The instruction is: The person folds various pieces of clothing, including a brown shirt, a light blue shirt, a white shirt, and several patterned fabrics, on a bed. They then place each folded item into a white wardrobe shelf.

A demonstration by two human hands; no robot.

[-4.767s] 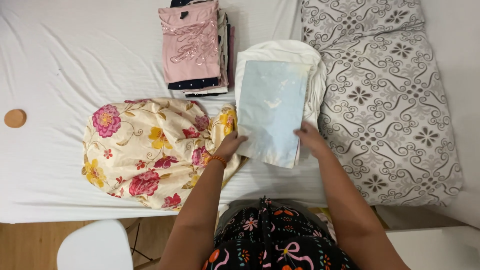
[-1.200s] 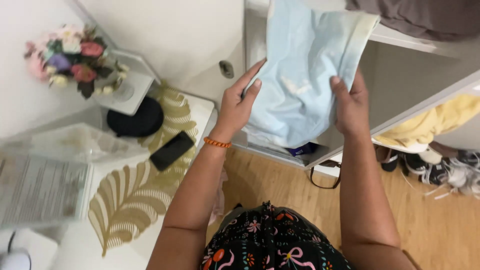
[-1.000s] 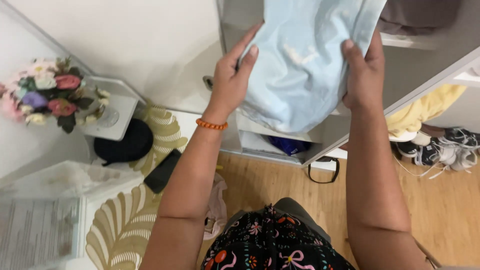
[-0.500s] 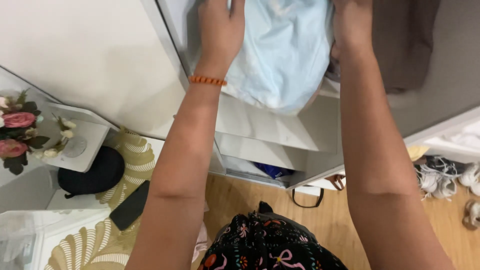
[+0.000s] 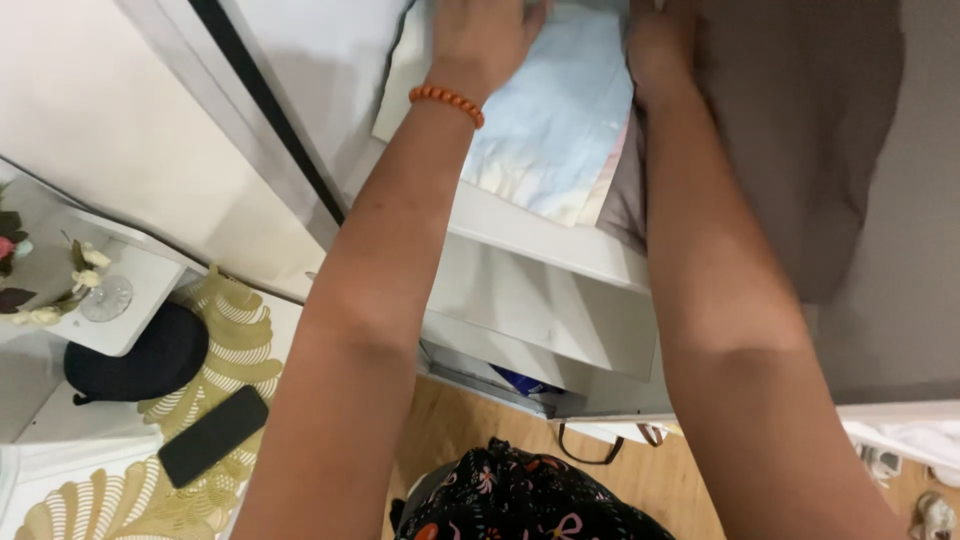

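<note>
A white wardrobe shelf [image 5: 540, 235] bears a folded pale-blue cloth [image 5: 560, 120], seemingly atop other folded fabric.

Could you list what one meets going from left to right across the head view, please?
Artificial flowers → black round object → black phone → left hand with orange bead bracelet → light blue folded cloth → right hand → grey-brown fabric.

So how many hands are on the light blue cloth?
2. The left hand presses on its top left part, the right hand on its right edge, beside the brown cloth. The cloth lies on the white shelf.
</note>
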